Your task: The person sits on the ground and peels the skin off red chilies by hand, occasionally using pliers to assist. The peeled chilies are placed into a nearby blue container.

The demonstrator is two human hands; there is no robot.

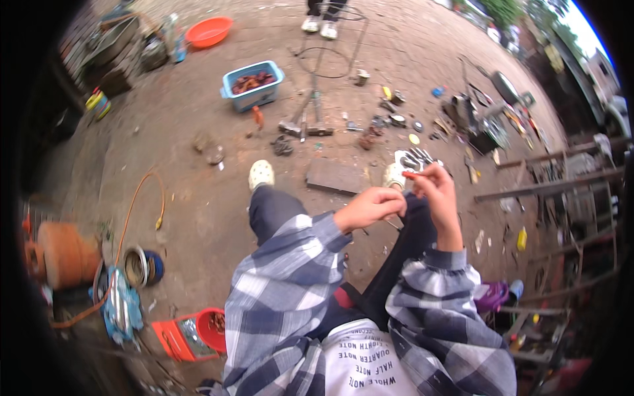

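Note:
My right hand (437,190) pinches a small red-orange piece (410,175) between thumb and fingertips, above my clog on that side. Close beside it, my left hand (374,208) has its fingers curled; whether something small is inside cannot be seen. Below and beyond the hands, a flat dark block (337,177) lies on the ground between my feet. Two hammers (320,130) rest with their heads towards me and handles pointing away. A glove (420,157) lies by the clog near my right hand. Farther off, a blue plastic basin (253,101) holds reddish-brown pieces.
A person's feet (319,27) stand beyond a wire stand (325,62). Metal parts and tools litter the ground at the right, near a metal rack (550,187). An orange cable (130,213), a gas cylinder (69,255) and a red container (212,329) are at the left.

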